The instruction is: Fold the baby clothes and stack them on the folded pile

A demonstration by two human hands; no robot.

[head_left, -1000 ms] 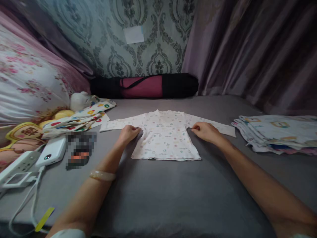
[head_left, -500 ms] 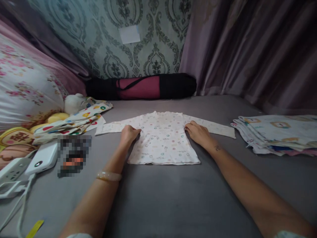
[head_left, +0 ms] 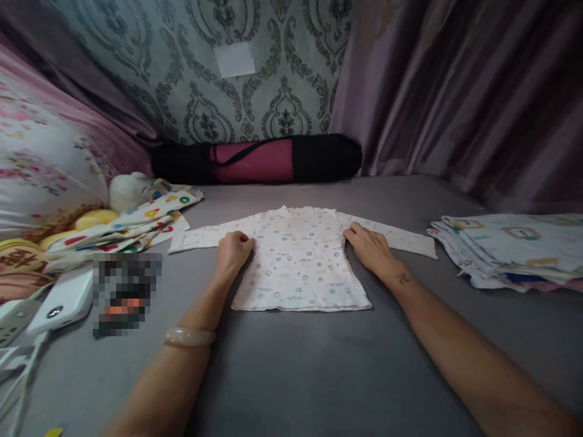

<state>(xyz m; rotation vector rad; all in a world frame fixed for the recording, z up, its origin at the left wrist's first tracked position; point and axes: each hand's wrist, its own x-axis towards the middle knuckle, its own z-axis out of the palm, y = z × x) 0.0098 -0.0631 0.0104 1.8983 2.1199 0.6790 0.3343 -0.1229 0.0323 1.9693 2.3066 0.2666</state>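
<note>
Left hand (head_left: 235,249), left of centre, fingertips pinched together on one edge of shirt (head_left: 300,267), laid flat mid-frame (best tensioned evenly, uncreased); right hand (head_left: 368,245), right of centre, pinched likewise on the opposite edge.

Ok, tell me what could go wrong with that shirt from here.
The left hand and right hand are at opposite side edges of the shirt; uneven pulling could skew or crease it. The left sleeve ends close to the patterned cloth, so they might snag together. The right sleeve reaches near the cloth stack and could disturb its edge.
</note>
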